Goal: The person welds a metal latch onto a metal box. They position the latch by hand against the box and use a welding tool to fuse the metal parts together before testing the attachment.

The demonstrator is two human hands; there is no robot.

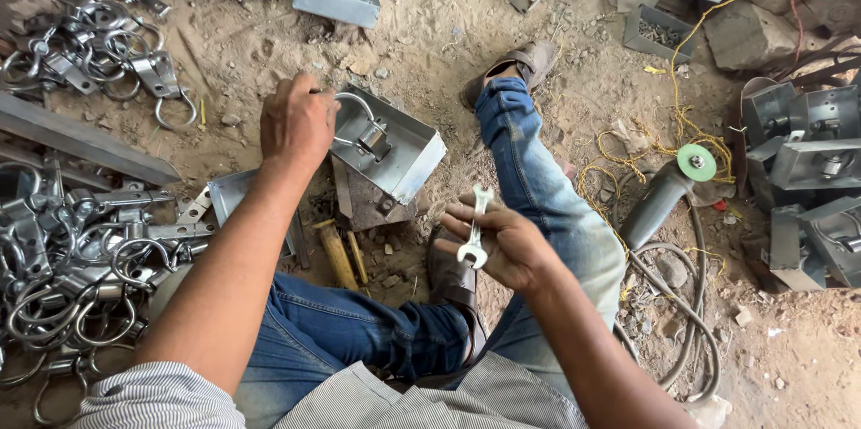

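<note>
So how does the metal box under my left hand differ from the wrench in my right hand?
The metal box is a wide, open sheet-metal tray resting tilted on the ground; the wrench is slim and held upright off it. The left hand only touches the box's ring fitting, while the right hand grips the wrench. Both are grey metal.

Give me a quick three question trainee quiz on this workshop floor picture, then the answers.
1. Which hand holds the spanner?
2. True or false: the left hand rests on a metal box fitted with a ring.
3. The disc on the grinder is: A red, B green, C black.

Key: 1 the right hand. 2 true. 3 B.
</note>
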